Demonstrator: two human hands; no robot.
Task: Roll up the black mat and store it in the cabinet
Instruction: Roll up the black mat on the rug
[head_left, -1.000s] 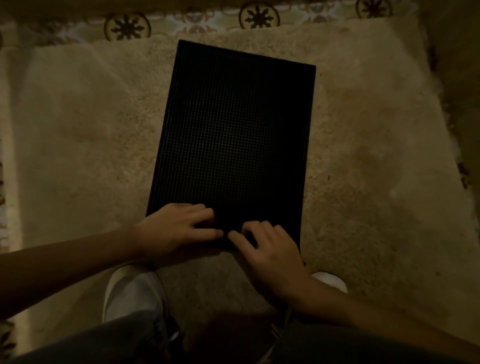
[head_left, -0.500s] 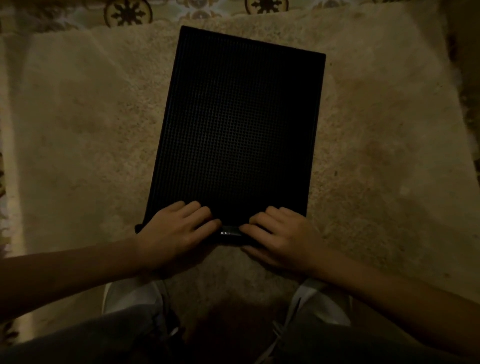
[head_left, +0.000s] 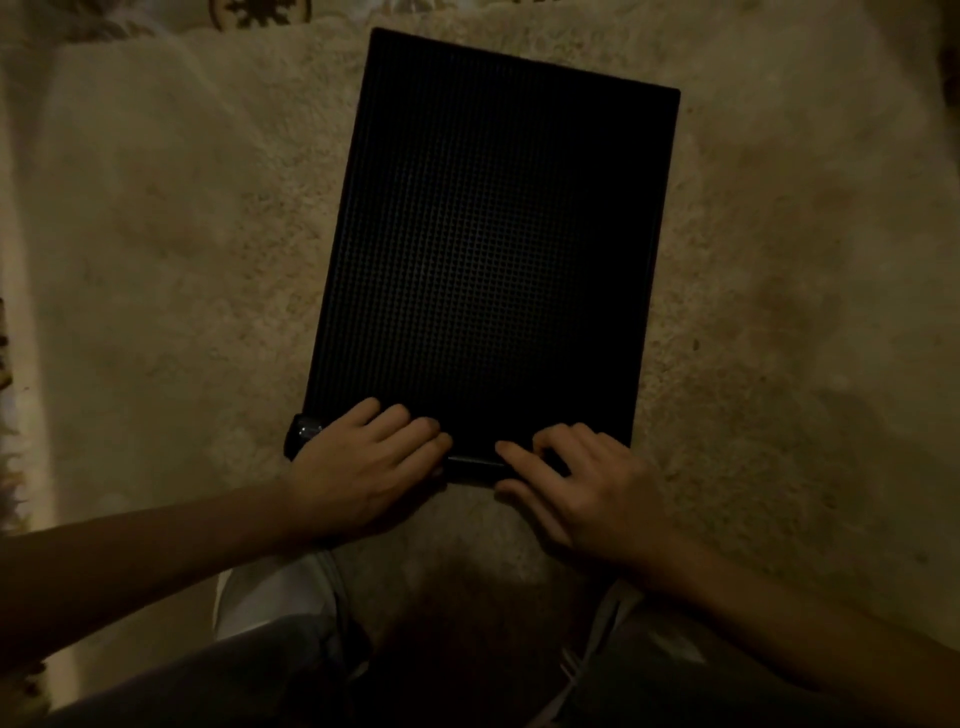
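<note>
A black mat (head_left: 493, 249) with a fine grid texture lies flat on a beige shaggy rug (head_left: 182, 260), slightly tilted clockwise. Its near edge is curled into a thin tight roll, whose left end (head_left: 301, 436) sticks out past my left hand. My left hand (head_left: 363, 467) presses on the left part of that roll, fingers curved over it. My right hand (head_left: 576, 483) holds the right part of the roll, fingertips on the mat. A short bit of the roll shows between the two hands. No cabinet is in view.
My knees and white shoes (head_left: 265, 597) are at the bottom, on the rug. Patterned floor tiles (head_left: 260, 10) show beyond the rug's far edge. The scene is dimly lit.
The mat's near edge has been folded over into a small roll, and its left end now juts out. My right hand has shifted right along the edge. The roll has advanced a little away from me.
</note>
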